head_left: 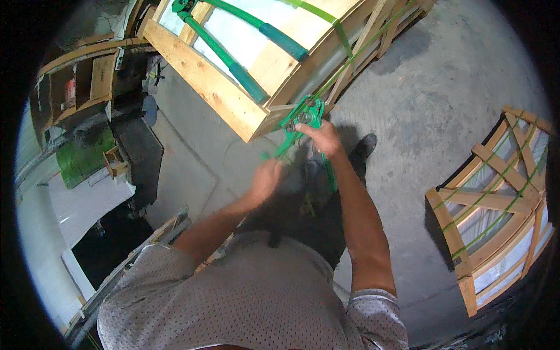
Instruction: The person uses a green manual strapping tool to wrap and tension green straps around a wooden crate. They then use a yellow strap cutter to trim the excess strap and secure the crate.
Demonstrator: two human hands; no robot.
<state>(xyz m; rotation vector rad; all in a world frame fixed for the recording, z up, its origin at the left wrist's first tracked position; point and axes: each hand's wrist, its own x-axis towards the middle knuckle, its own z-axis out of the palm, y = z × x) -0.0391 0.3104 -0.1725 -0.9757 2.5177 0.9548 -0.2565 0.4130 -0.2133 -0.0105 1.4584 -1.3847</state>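
Far left you've got a green roll (86, 154), then a wooden crate (201, 76) with a long-handled green tool (220, 53) lying on top. Your left hand (266, 179) is curled near the tensioner's low end, too blurry to tell what it's gripping. The green strap tensioner (304, 116) sits at the crate's near corner, your right hand (322, 139) clamped on it. Off right there's another strapped crate (496, 201).

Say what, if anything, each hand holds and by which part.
The right hand grips a green long-handled metal tool by its body; the left hand is at its left handle, exact grip unclear.
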